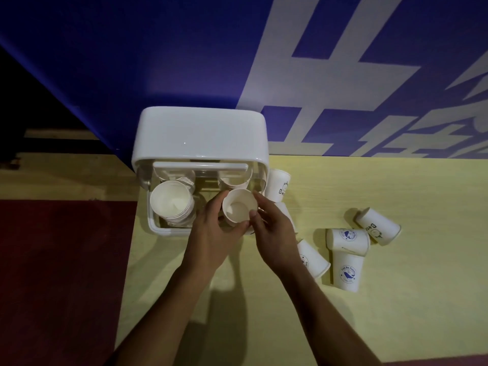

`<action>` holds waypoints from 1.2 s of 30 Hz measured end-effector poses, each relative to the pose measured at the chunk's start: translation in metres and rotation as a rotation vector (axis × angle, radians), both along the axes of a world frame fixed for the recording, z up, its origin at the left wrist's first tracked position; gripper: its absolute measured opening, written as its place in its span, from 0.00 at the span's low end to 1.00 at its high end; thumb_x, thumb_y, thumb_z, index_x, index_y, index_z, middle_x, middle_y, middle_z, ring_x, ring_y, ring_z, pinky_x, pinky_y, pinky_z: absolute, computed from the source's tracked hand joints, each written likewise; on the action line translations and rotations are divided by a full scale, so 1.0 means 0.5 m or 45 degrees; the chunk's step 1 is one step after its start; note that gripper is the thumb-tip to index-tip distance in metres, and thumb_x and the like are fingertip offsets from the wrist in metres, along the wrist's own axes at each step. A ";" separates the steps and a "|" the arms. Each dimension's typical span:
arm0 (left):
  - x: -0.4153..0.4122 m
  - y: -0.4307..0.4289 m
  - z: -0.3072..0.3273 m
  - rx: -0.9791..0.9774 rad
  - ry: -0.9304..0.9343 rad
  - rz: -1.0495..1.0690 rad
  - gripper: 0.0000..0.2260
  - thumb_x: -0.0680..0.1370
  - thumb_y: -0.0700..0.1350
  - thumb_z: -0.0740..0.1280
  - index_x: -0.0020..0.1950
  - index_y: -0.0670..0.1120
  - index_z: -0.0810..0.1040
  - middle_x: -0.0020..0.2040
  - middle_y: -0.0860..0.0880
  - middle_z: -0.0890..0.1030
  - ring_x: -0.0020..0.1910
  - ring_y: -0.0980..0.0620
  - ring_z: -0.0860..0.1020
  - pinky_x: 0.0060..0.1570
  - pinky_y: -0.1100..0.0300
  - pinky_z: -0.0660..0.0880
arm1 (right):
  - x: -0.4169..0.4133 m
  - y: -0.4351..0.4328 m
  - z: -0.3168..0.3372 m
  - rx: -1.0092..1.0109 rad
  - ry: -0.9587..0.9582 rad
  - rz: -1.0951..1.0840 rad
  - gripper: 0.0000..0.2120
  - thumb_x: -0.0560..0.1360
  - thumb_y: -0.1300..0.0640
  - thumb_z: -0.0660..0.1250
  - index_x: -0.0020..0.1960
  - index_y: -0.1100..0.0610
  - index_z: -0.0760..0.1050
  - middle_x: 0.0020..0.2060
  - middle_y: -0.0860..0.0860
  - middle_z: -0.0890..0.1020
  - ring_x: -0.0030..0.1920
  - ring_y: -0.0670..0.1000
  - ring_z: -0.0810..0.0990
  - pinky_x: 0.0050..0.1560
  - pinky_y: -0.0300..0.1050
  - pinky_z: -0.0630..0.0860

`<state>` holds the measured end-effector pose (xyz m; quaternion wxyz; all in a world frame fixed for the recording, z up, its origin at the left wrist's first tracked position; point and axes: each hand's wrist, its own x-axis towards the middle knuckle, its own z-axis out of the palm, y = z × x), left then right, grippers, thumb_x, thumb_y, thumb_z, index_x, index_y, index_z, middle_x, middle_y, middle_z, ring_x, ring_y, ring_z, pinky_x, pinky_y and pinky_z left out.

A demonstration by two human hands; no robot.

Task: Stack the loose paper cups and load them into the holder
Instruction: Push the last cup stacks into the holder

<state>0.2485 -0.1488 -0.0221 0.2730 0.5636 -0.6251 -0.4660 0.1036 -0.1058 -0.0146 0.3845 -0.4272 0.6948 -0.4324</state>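
Over the glossy white holder (200,133), both hands grip a round paper cup (239,206).

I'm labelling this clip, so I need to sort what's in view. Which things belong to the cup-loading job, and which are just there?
Part of the job:
- held cup, gripped by left hand and right hand
- white holder
- stack of cups inside it
- loose cups on the table

Just there:
- blue banner
- red surface at left
- yellow table

left hand (211,235) bare | right hand (274,233) bare | forearms (163,313) bare along whole visible length
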 end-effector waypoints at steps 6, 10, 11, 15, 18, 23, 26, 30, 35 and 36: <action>0.010 -0.001 -0.002 -0.050 -0.009 0.034 0.31 0.72 0.50 0.80 0.72 0.59 0.73 0.64 0.59 0.79 0.63 0.57 0.78 0.58 0.51 0.81 | 0.014 -0.005 0.012 0.028 -0.036 -0.002 0.18 0.84 0.58 0.64 0.66 0.38 0.75 0.58 0.35 0.83 0.59 0.40 0.82 0.57 0.38 0.80; 0.014 -0.003 -0.006 -0.060 -0.024 0.028 0.31 0.71 0.52 0.80 0.72 0.58 0.73 0.64 0.59 0.79 0.63 0.57 0.78 0.57 0.51 0.82 | 0.019 -0.005 0.013 0.041 -0.036 -0.005 0.18 0.84 0.60 0.64 0.68 0.42 0.75 0.52 0.28 0.82 0.55 0.38 0.83 0.55 0.37 0.80; 0.015 -0.004 -0.009 -0.051 -0.017 0.026 0.32 0.71 0.52 0.80 0.72 0.58 0.73 0.65 0.59 0.79 0.64 0.56 0.78 0.57 0.51 0.82 | 0.019 -0.005 0.014 0.046 -0.045 -0.009 0.18 0.83 0.61 0.64 0.68 0.42 0.75 0.52 0.27 0.82 0.55 0.37 0.83 0.55 0.37 0.80; 0.015 -0.004 -0.011 -0.025 0.011 0.025 0.31 0.72 0.53 0.80 0.72 0.59 0.72 0.64 0.59 0.79 0.64 0.56 0.78 0.58 0.50 0.82 | 0.021 -0.004 0.028 0.042 -0.068 0.002 0.21 0.84 0.63 0.64 0.64 0.37 0.73 0.50 0.24 0.81 0.55 0.34 0.82 0.52 0.31 0.77; 0.019 -0.002 -0.008 -0.002 -0.001 -0.002 0.36 0.71 0.59 0.79 0.75 0.59 0.68 0.67 0.59 0.76 0.67 0.55 0.76 0.60 0.48 0.80 | 0.024 0.003 0.025 0.073 -0.100 -0.014 0.19 0.84 0.55 0.65 0.70 0.37 0.72 0.55 0.29 0.82 0.59 0.37 0.82 0.58 0.40 0.80; 0.016 0.071 0.038 -0.139 -0.156 0.045 0.40 0.70 0.67 0.71 0.78 0.56 0.63 0.75 0.51 0.69 0.72 0.51 0.70 0.64 0.51 0.75 | -0.019 0.059 0.068 0.051 -0.103 -0.085 0.18 0.84 0.52 0.65 0.65 0.29 0.74 0.57 0.29 0.81 0.59 0.34 0.81 0.62 0.39 0.79; -0.039 0.118 0.065 -0.364 -0.116 -0.116 0.33 0.73 0.62 0.69 0.74 0.47 0.71 0.71 0.48 0.73 0.69 0.50 0.72 0.63 0.54 0.75 | -0.091 0.122 0.075 0.115 -0.057 -0.202 0.15 0.83 0.52 0.66 0.66 0.35 0.76 0.57 0.30 0.82 0.57 0.31 0.80 0.62 0.38 0.78; -0.177 0.124 0.092 -0.655 -0.090 -0.364 0.22 0.74 0.54 0.72 0.64 0.44 0.79 0.68 0.49 0.75 0.70 0.50 0.72 0.68 0.56 0.72 | -0.214 0.203 0.092 0.155 -0.057 -0.463 0.15 0.83 0.55 0.66 0.69 0.49 0.78 0.60 0.44 0.85 0.56 0.39 0.84 0.56 0.33 0.79; -0.360 0.115 0.085 -0.498 -0.235 -0.666 0.23 0.76 0.56 0.70 0.69 0.50 0.75 0.70 0.55 0.73 0.68 0.54 0.72 0.61 0.57 0.75 | -0.352 0.281 0.111 0.160 -0.019 -0.643 0.12 0.83 0.55 0.66 0.65 0.48 0.81 0.54 0.42 0.87 0.53 0.45 0.87 0.60 0.52 0.81; -0.398 0.112 0.069 -0.436 -0.321 -0.773 0.25 0.76 0.56 0.70 0.71 0.50 0.73 0.71 0.55 0.71 0.69 0.53 0.71 0.62 0.56 0.75 | -0.378 0.292 0.110 0.165 -0.015 -0.663 0.13 0.83 0.55 0.67 0.67 0.50 0.80 0.54 0.43 0.87 0.52 0.45 0.87 0.60 0.53 0.81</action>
